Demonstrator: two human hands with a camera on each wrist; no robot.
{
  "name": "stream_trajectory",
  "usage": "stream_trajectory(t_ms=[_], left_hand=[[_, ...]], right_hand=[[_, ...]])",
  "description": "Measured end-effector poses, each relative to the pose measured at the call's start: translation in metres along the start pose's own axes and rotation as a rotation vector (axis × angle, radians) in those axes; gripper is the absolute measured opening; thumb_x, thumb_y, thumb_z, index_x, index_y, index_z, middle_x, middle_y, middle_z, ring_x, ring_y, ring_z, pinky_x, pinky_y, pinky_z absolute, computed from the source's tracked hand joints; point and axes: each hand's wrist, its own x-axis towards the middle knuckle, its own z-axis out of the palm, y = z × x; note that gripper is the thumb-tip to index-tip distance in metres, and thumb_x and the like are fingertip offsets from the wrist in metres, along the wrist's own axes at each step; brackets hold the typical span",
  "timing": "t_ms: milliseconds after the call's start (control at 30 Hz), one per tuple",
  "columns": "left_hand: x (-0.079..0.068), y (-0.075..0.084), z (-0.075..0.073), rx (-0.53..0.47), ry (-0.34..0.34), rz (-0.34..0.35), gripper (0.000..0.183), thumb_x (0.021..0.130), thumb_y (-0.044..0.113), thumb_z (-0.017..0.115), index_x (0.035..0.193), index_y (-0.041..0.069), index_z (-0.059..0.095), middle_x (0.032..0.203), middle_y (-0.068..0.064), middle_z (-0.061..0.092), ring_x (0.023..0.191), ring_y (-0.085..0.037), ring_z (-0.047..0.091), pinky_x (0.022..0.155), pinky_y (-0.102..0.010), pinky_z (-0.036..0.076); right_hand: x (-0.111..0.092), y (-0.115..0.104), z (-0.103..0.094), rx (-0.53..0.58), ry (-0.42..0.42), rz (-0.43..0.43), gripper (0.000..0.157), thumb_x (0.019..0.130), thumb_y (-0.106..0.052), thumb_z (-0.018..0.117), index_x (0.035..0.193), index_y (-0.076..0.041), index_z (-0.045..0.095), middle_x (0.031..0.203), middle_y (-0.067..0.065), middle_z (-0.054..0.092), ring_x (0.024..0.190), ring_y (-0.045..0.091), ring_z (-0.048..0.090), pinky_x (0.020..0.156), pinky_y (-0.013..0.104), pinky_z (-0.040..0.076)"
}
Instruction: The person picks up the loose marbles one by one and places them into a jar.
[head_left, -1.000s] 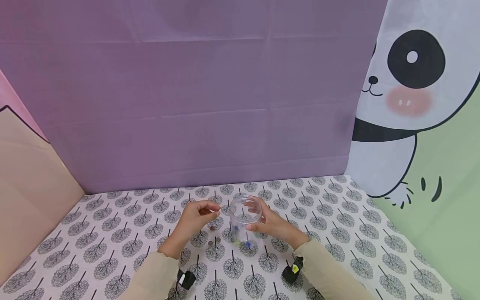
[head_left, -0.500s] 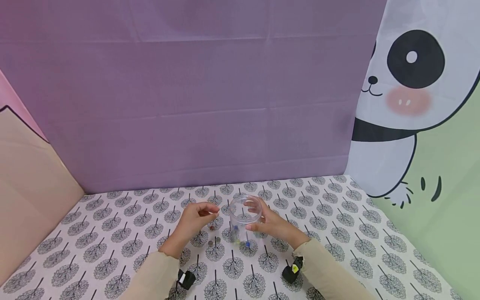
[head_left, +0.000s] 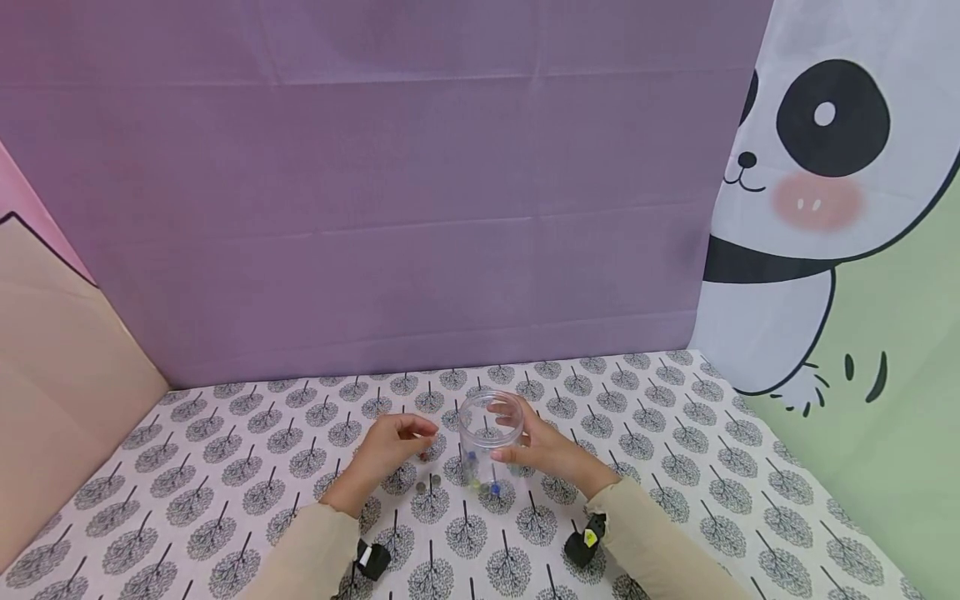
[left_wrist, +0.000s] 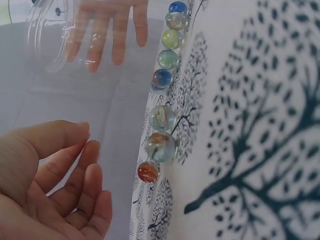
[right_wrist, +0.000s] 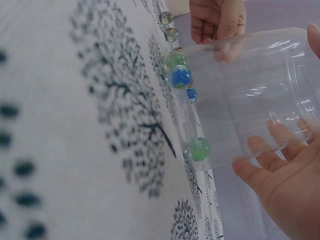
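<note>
A clear plastic jar [head_left: 477, 442] stands upright on the tablecloth, with several glass marbles [right_wrist: 181, 77] at its bottom in blue, green and yellow. My right hand [head_left: 540, 442] grips the jar from the right, its fingers curved round the wall and its thumb on the near side. Left of the jar, my left hand [head_left: 386, 454] hovers over the cloth, fingers loosely curled and no marble visible among them. Below and beside it lie a red marble [left_wrist: 148, 171] and two clear swirled marbles, one of them a clear marble [left_wrist: 161, 146] with orange streaks.
The white tablecloth [head_left: 225, 483] carries a black tree print. Behind it hangs a purple cloth wall [head_left: 390, 208], with a panda-printed panel [head_left: 795, 325] at the right. Black wrist devices, such as the right wrist camera [head_left: 581, 546], hang under both forearms.
My left hand has lowered slightly toward the red marble, and its fingertips have turned downward. My right hand and the jar have stayed in place.
</note>
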Motion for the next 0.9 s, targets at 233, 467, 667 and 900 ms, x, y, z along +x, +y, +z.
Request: stream_trajectory(t_ms=[233, 467, 667, 900], left_hand=[[0.001, -0.007, -0.001, -0.011, 0.006, -0.040, 0.017, 0.082, -0.001, 0.066, 0.099, -0.003, 0.067, 0.092, -0.010, 0.067, 0.077, -0.021, 0.062, 0.074, -0.035, 0.051], [0.001, -0.010, -0.001, 0.009, -0.004, -0.066, 0.018, 0.082, 0.000, 0.067, 0.099, -0.002, 0.067, 0.094, -0.008, 0.066, 0.078, -0.016, 0.060, 0.076, -0.033, 0.050], [0.002, -0.013, -0.001, 0.054, -0.005, -0.068, 0.016, 0.081, 0.000, 0.068, 0.097, -0.001, 0.068, 0.092, -0.006, 0.066, 0.078, -0.016, 0.059, 0.075, -0.032, 0.048], [0.001, -0.014, 0.000, 0.053, -0.006, -0.073, 0.013, 0.081, 0.000, 0.068, 0.094, -0.002, 0.069, 0.090, -0.005, 0.066, 0.077, -0.015, 0.059, 0.074, -0.031, 0.048]], right_hand=[[-0.001, -0.003, 0.000, 0.010, -0.002, 0.007, 0.080, 0.086, -0.029, 0.068, 0.147, -0.020, 0.018, 0.150, 0.005, 0.032, 0.136, 0.032, 0.030, 0.108, 0.048, 0.029], [-0.001, 0.001, 0.000, 0.025, 0.003, 0.008, 0.084, 0.085, -0.025, 0.069, 0.149, -0.020, 0.015, 0.151, 0.006, 0.030, 0.136, 0.032, 0.030, 0.109, 0.050, 0.027], [-0.001, 0.001, 0.000, 0.019, 0.000, 0.014, 0.081, 0.086, -0.027, 0.069, 0.148, -0.022, 0.017, 0.150, 0.005, 0.031, 0.136, 0.030, 0.030, 0.109, 0.049, 0.028], [0.000, 0.001, 0.000, 0.010, 0.000, 0.014, 0.080, 0.085, -0.031, 0.069, 0.147, -0.024, 0.019, 0.149, 0.002, 0.032, 0.136, 0.027, 0.031, 0.109, 0.047, 0.028]])
